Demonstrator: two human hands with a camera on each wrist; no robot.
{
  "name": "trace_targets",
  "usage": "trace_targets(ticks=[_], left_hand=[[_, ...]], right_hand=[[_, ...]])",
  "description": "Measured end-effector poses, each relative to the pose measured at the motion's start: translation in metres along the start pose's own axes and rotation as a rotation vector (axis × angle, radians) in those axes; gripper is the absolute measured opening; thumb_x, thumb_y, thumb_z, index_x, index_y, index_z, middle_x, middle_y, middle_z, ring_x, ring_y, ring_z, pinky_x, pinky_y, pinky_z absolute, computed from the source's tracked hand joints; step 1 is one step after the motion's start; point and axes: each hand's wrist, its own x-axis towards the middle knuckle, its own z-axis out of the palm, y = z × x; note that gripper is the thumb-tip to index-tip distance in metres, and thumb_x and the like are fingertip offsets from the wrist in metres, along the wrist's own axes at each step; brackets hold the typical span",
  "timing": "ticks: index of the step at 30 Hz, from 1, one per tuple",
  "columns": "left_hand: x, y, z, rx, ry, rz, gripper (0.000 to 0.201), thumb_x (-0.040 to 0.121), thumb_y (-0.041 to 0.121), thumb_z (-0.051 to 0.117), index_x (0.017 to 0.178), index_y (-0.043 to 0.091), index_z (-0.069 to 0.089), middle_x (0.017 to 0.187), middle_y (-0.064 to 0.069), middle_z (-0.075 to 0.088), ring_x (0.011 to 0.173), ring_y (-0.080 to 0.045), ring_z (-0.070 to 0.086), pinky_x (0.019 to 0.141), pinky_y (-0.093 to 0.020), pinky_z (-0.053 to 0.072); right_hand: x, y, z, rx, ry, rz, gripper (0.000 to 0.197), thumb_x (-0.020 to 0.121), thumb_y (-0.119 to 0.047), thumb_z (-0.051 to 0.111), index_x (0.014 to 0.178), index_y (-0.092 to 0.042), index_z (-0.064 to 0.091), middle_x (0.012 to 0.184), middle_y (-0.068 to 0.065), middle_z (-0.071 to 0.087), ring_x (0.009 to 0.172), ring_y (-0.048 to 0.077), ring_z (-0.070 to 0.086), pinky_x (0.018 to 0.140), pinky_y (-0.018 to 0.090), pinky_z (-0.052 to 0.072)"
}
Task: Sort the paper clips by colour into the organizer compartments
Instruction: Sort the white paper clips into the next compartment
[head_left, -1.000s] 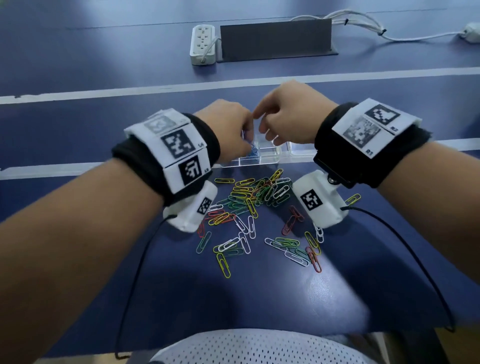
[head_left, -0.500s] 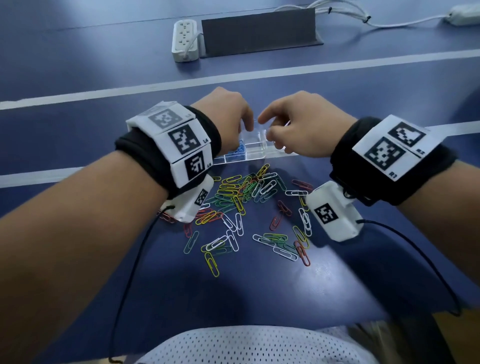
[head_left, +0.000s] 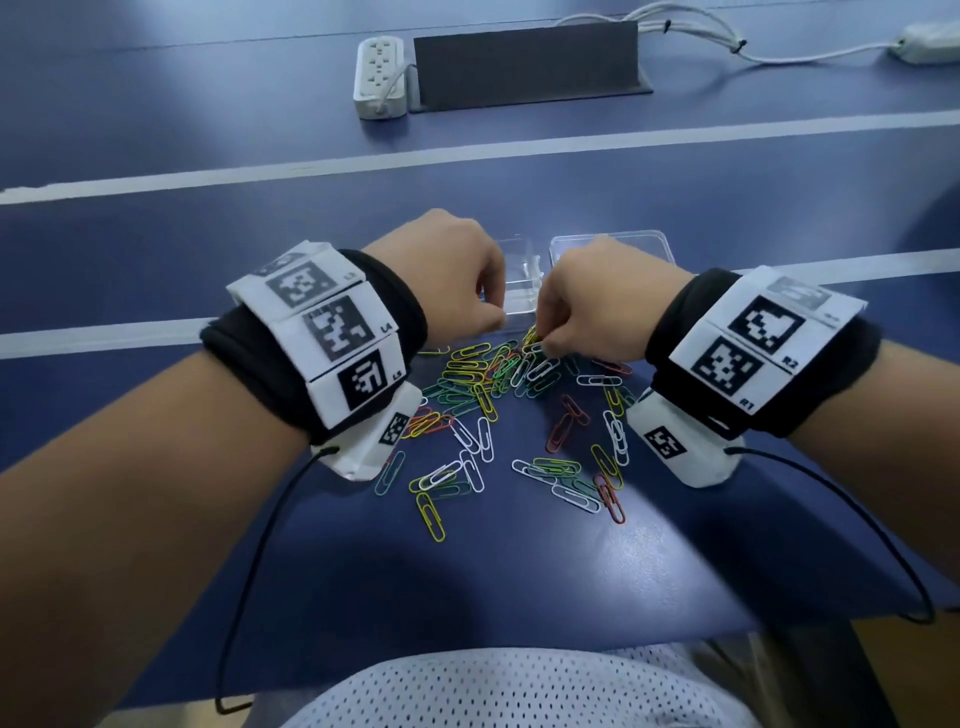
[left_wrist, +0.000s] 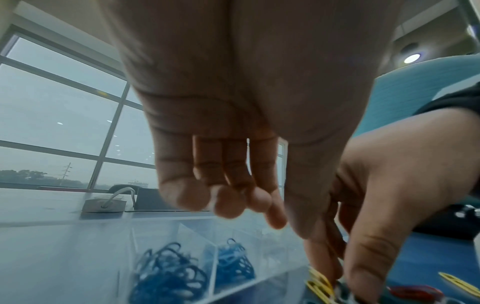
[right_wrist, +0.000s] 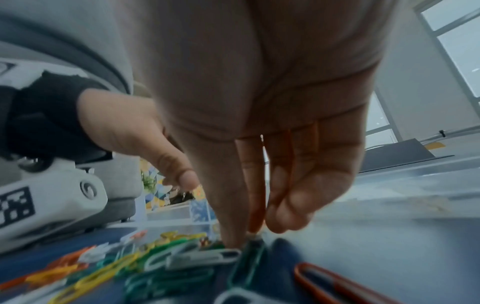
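Note:
A clear plastic organizer (head_left: 613, 241) stands on the blue table, just beyond a loose pile of coloured paper clips (head_left: 483, 374). Blue clips (left_wrist: 168, 273) fill two of its compartments at the left. My left hand (head_left: 467, 291) hovers over the organizer's near left side with fingers (left_wrist: 233, 205) loosely curled and nothing in them. My right hand (head_left: 587, 312) reaches down to the far edge of the pile (right_wrist: 155, 259). Its thumb and forefinger (right_wrist: 233, 240) pinch a clip there, among yellow and white ones. The pinched clip's colour is hidden.
A white power strip (head_left: 379, 73), a dark grey stand (head_left: 524, 62) and white cables (head_left: 727, 41) lie at the back of the table. Scattered red, white, green and yellow clips (head_left: 571, 478) spread toward the table's front edge. Black camera cords hang from both wrists.
My right hand dropped from above the organizer to the far edge of the clip pile. My left hand drew back a little toward me and stays over the organizer.

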Motion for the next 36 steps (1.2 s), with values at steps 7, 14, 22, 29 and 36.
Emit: trace_targets(ticks=[7, 14, 22, 29, 36], left_hand=[[-0.002, 0.017, 0.019, 0.036, -0.129, 0.025, 0.016, 0.075, 0.043, 0.066, 0.076, 0.027, 0.068, 0.065, 0.008, 0.052, 0.078, -0.024, 0.061, 0.076, -0.035, 0.053], [-0.001, 0.03, 0.026, 0.114, -0.156, 0.029, 0.022, 0.079, 0.034, 0.064, 0.064, 0.026, 0.049, 0.078, 0.002, 0.05, 0.095, -0.028, 0.061, 0.067, -0.033, 0.042], [-0.004, 0.032, 0.018, 0.005, -0.1, 0.053, 0.012, 0.081, 0.019, 0.053, 0.069, 0.019, 0.053, 0.063, 0.005, 0.047, 0.075, -0.021, 0.047, 0.069, -0.025, 0.039], [0.0, 0.036, 0.024, -0.009, -0.14, 0.039, 0.017, 0.086, 0.01, 0.042, 0.092, 0.016, 0.057, 0.066, 0.008, 0.039, 0.081, -0.017, 0.043, 0.069, -0.025, 0.033], [0.002, 0.046, 0.029, 0.07, -0.171, 0.056, 0.024, 0.08, 0.028, 0.057, 0.093, 0.011, 0.068, 0.088, -0.009, 0.066, 0.084, -0.027, 0.06, 0.068, -0.028, 0.046]], right_hand=[[-0.006, -0.004, -0.002, -0.023, -0.067, -0.007, 0.005, 0.078, -0.021, 0.066, 0.074, -0.023, 0.065, 0.072, 0.003, 0.062, 0.073, 0.021, 0.056, 0.069, 0.027, 0.048], [-0.023, 0.009, -0.009, -0.002, -0.048, -0.002, 0.029, 0.08, -0.013, 0.052, 0.099, -0.025, 0.071, 0.057, -0.014, 0.05, 0.066, 0.013, 0.049, 0.075, 0.023, 0.042], [-0.038, 0.009, -0.006, -0.041, -0.065, -0.064, 0.024, 0.079, -0.014, 0.056, 0.092, -0.019, 0.075, 0.083, 0.0, 0.073, 0.077, 0.02, 0.061, 0.076, 0.023, 0.048], [-0.037, 0.005, 0.001, -0.09, -0.096, -0.092, 0.025, 0.081, -0.012, 0.058, 0.096, -0.023, 0.074, 0.088, 0.001, 0.072, 0.087, 0.022, 0.063, 0.078, 0.028, 0.051], [-0.034, 0.007, 0.006, -0.109, -0.138, -0.066, 0.016, 0.072, -0.016, 0.065, 0.087, -0.022, 0.068, 0.072, -0.003, 0.056, 0.072, 0.022, 0.053, 0.068, 0.027, 0.047]])
